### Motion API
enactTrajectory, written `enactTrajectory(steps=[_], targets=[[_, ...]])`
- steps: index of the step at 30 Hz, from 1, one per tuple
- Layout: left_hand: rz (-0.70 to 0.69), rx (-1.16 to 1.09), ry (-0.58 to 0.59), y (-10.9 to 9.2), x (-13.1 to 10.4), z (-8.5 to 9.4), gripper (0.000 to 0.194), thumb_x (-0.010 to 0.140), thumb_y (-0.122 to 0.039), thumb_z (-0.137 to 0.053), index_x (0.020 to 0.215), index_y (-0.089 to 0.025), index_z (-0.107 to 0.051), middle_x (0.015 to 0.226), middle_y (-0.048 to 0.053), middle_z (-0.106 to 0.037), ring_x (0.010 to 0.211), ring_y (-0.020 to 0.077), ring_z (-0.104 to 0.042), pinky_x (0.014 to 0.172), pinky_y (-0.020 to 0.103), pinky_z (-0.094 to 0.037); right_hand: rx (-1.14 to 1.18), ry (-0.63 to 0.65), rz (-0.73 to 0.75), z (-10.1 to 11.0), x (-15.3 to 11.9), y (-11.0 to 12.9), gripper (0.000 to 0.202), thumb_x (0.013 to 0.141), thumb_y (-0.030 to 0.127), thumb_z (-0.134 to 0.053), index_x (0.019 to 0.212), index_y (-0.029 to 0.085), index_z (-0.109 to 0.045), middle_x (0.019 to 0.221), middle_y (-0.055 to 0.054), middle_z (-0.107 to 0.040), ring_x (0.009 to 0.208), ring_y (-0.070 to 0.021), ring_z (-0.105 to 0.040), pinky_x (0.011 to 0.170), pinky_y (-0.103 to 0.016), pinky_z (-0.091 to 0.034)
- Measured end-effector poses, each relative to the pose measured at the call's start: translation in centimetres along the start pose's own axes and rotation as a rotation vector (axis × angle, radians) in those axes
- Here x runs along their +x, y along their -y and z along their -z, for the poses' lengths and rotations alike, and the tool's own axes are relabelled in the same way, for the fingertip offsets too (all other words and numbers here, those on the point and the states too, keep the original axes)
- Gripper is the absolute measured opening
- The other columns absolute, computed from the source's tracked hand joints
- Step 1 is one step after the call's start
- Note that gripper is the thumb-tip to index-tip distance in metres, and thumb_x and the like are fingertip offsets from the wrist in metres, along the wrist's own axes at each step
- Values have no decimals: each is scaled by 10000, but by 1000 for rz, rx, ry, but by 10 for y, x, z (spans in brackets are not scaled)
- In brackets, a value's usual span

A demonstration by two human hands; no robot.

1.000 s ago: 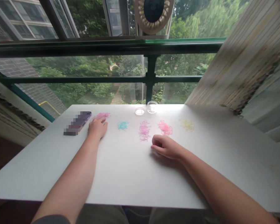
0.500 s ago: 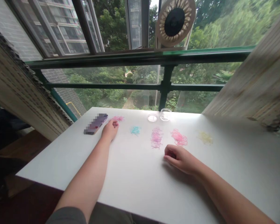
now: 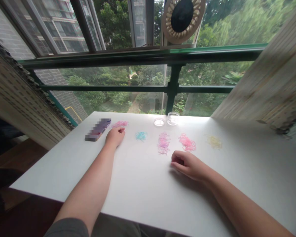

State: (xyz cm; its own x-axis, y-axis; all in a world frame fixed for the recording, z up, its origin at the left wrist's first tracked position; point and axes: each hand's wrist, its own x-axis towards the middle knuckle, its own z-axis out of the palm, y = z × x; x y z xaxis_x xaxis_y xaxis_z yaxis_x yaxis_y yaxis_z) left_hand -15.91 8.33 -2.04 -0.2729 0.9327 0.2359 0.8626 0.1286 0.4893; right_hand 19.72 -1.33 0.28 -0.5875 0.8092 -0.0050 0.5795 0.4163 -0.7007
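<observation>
I find no text, label, brand or number that I can read anywhere here; the phone near the desk's far left corner is blurred out.

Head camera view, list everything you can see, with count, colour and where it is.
table: one, white, against the window.
phone: one, dark purple, far left of the table.
rubber band piles: five in a row; magenta by the phone, teal, lilac-pink, pink, yellow at right.
dishes: two, clear; a flat one and a taller one at the far edge.
fan: one, beige and black, on the window rail.
blinds: two, beige, at either side.
left hand: flat on the table, fingers at the magenta pile.
right hand: curled loosely, resting near the lilac-pink pile.
</observation>
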Motion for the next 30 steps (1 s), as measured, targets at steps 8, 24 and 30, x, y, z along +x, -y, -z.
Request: enactTrajectory(steps=[8, 24, 30], targets=[[3, 65, 1, -1, 1, -2, 223, 777, -317, -508, 874, -205, -676, 922, 70, -693, 875, 232, -617, 783, 319, -471, 55, -18, -16, 1, 2, -2, 102, 800, 260, -517, 731, 186, -504, 618, 22, -515, 548, -104, -434, 501, -218, -328], [41, 89, 14, -9, 1, 2, 222, 761, -312, -515, 837, -190, -685, 927, 103, -689, 882, 295, -616, 782, 381, -482, -188, 73, -143, 7, 22, 12, 242, 749, 326, -547, 582, 182, -447, 554, 25, -499, 509, -96, -417, 480, -219, -277], [7, -140, -99, -20, -5, 2, 270, 802, -319, -475, 893, -129, -643, 897, 106, -678, 855, 240, -611, 805, 348, -471, -73, -43, -112, -1, 16, 3, 289, 786, 337, -507, 569, 181, -396, 524, 43, -442, 499, -84, -383, 490, -215, -286]])
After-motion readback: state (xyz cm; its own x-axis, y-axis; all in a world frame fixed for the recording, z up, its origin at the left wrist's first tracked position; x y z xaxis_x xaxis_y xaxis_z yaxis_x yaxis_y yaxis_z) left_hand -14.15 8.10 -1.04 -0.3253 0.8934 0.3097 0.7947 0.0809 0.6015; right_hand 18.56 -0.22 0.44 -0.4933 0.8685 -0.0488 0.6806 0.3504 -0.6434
